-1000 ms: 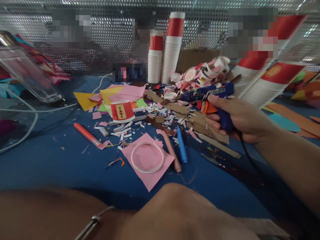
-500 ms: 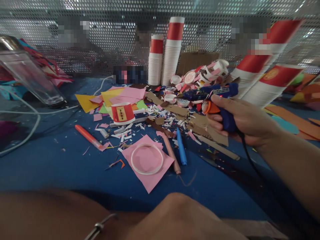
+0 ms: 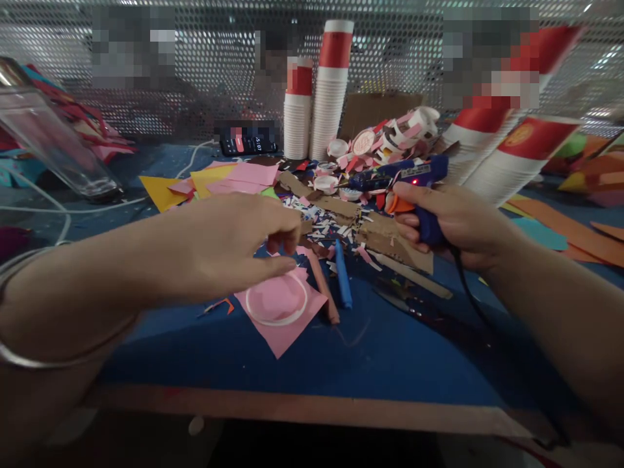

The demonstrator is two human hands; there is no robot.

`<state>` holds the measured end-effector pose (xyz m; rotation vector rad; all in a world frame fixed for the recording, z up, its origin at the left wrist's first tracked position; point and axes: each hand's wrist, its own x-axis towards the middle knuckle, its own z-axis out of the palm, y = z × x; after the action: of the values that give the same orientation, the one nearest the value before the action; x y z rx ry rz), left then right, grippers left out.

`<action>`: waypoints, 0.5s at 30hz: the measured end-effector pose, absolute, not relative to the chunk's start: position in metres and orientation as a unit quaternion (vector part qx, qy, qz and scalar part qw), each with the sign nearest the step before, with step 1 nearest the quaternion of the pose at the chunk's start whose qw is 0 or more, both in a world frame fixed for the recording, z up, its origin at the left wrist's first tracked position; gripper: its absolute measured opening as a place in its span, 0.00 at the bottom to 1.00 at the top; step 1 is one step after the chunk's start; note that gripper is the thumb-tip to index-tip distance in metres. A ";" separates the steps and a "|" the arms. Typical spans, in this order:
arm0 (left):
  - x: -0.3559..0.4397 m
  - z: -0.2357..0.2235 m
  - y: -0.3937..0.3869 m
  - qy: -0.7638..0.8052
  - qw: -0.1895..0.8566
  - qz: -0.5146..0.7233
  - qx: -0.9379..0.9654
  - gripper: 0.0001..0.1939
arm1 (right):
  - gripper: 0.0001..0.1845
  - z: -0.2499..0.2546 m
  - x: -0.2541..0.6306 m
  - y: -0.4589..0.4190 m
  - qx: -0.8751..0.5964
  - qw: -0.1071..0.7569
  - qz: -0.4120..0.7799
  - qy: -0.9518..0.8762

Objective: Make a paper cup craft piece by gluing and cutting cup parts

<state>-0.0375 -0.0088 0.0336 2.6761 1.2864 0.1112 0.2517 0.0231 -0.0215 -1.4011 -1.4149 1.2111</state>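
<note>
Desk (image 3: 414, 370): strewn with paper scraps (image 3: 336, 227).
Left hand (image 3: 234, 240): newly brought out above the pink paper (image 3: 277, 341), fingers loosely bent, gripping nothing visible; apparently readying both hands for the work.
Right hand (image 3: 453, 218): wrapped around the glue gun (image 3: 423, 170), as before.
Pink paper: flat on the desk, far part now covered from view.
White ring (image 3: 277, 323): lying on the paper, just below the left thumb.

Table (image 3: 390, 370): ring (image 3: 277, 323) on paper (image 3: 277, 342), front; pens (image 3: 343, 276) right of it. Scraps (image 3: 334, 227) behind. Glue gun (image 3: 420, 171) (in right hand (image 3: 461, 218)) above cardboard (image 3: 420, 261). Rear: phone (image 3: 248, 142) left of two cup stacks (image 3: 330, 101). Bottle (image 3: 58, 136) far left.
</note>
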 end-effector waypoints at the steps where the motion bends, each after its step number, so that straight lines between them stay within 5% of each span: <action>1: -0.045 0.032 -0.001 0.434 0.094 0.017 0.896 0.13 | 0.25 -0.021 0.250 0.022 -0.566 0.393 0.471 -0.551; 15: -0.066 0.001 0.018 0.438 0.155 -0.006 0.885 0.11 | 0.23 -0.023 0.246 0.023 -0.588 0.370 0.447 -0.564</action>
<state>-0.0662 0.0179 0.0015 2.5360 1.2550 -0.0175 0.2462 0.0228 -0.0229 -1.5084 -1.4472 1.1475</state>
